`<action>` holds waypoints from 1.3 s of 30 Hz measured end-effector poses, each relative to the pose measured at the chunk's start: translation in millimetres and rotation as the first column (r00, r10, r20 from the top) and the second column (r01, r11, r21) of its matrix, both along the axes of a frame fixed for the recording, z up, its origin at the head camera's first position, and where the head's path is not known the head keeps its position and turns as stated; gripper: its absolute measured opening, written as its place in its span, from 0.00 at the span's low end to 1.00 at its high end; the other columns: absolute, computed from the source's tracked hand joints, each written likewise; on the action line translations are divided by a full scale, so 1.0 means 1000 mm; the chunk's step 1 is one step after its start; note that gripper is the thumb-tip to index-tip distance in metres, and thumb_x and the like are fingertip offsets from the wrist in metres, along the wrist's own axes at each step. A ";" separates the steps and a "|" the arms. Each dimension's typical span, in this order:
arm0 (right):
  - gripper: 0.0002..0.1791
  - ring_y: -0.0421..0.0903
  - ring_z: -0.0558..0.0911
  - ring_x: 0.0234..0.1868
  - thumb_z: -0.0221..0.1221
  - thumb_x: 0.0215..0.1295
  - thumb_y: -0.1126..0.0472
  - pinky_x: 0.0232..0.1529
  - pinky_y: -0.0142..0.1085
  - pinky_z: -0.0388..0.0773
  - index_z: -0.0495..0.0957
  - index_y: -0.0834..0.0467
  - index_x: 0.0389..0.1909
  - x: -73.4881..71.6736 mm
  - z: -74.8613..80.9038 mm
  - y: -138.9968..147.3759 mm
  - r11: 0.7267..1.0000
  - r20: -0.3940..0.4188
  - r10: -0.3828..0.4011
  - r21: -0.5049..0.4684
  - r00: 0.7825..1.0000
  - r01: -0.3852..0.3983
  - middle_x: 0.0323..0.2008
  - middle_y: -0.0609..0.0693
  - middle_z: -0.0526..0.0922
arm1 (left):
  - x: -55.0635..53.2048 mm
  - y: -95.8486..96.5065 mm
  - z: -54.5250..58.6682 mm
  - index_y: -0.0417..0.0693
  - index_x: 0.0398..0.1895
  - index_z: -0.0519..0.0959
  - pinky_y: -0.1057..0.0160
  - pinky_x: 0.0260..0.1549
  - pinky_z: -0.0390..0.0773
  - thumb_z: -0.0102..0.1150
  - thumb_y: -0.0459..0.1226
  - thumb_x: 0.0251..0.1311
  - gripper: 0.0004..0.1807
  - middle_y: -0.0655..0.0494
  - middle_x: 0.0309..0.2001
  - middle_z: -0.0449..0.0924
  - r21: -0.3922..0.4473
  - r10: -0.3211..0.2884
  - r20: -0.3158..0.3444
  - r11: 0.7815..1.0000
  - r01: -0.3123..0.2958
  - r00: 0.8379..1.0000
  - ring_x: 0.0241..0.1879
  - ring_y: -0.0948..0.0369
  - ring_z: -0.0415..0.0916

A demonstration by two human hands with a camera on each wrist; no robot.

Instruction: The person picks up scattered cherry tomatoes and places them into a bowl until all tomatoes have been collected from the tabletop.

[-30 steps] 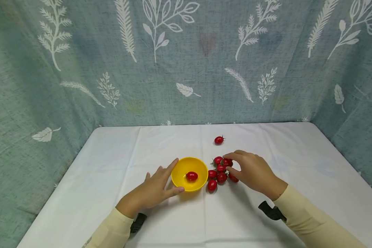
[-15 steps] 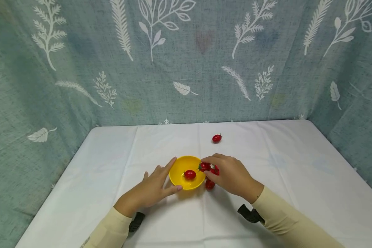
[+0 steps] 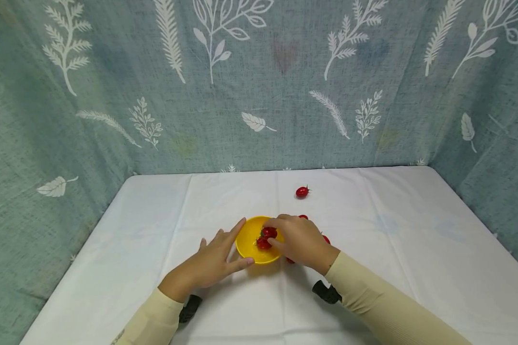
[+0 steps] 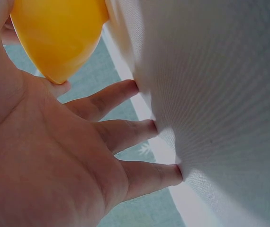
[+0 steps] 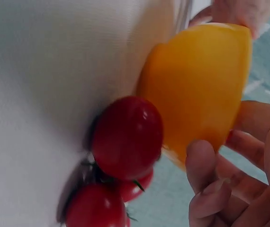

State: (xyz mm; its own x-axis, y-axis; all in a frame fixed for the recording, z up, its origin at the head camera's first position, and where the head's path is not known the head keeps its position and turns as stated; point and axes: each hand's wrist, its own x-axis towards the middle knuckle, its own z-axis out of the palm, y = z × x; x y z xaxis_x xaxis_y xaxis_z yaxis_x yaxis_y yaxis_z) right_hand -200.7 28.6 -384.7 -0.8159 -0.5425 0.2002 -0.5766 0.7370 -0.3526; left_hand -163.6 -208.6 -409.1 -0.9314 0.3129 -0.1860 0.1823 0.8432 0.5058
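Note:
A yellow bowl (image 3: 248, 249) sits mid-table. My left hand (image 3: 211, 263) spreads beside it, straight index finger and thumb touching its rim; in the left wrist view, the other fingers (image 4: 130, 132) rest their tips on the white cloth. Over the bowl's right side, my right hand (image 3: 304, 242) pinches a cherry tomato (image 3: 269, 233) between thumb and index finger. Another cherry tomato (image 3: 263, 243) lies in the bowl just below it. In the right wrist view, several cherry tomatoes (image 5: 128, 137) lie against the bowl's outside; my right hand mostly hides this group in the head view.
One lone cherry tomato (image 3: 302, 192) lies farther back on the table. White cloth (image 3: 216, 201) covers the tabletop, and a green leaf-patterned curtain (image 3: 259, 86) hangs behind it and along both sides.
My right hand has moved left from the tomato group to over the bowl, bringing a cherry tomato with it. The left hand keeps its place at the rim.

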 end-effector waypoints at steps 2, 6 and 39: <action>0.17 0.44 0.84 0.39 0.69 0.62 0.54 0.43 0.41 0.85 0.84 0.50 0.52 -0.002 -0.002 -0.004 1.000 0.008 -0.005 0.018 1.000 0.005 0.43 0.49 0.87 | 0.000 -0.001 0.000 0.72 0.81 0.38 0.21 0.66 0.35 0.53 0.70 0.60 0.53 0.54 0.80 0.50 0.003 0.000 -0.001 1.000 0.000 1.000 0.78 0.36 0.41; 0.17 0.45 0.85 0.40 0.69 0.62 0.54 0.44 0.42 0.86 0.84 0.51 0.52 -0.004 -0.004 -0.009 0.999 0.021 -0.023 0.044 1.000 0.022 0.43 0.50 0.87 | 0.001 -0.001 0.000 0.72 0.81 0.38 0.21 0.66 0.35 0.54 0.69 0.60 0.53 0.55 0.80 0.50 0.008 -0.001 0.000 1.000 0.001 1.000 0.78 0.36 0.41; 0.16 0.45 0.86 0.42 0.67 0.63 0.53 0.46 0.42 0.86 0.86 0.52 0.51 -0.007 -0.009 -0.010 0.997 0.050 -0.031 0.066 0.998 0.028 0.45 0.48 0.89 | 0.001 0.000 0.002 0.71 0.81 0.38 0.21 0.66 0.34 0.54 0.70 0.59 0.54 0.54 0.80 0.50 0.003 0.005 0.006 1.000 -0.005 1.000 0.78 0.37 0.41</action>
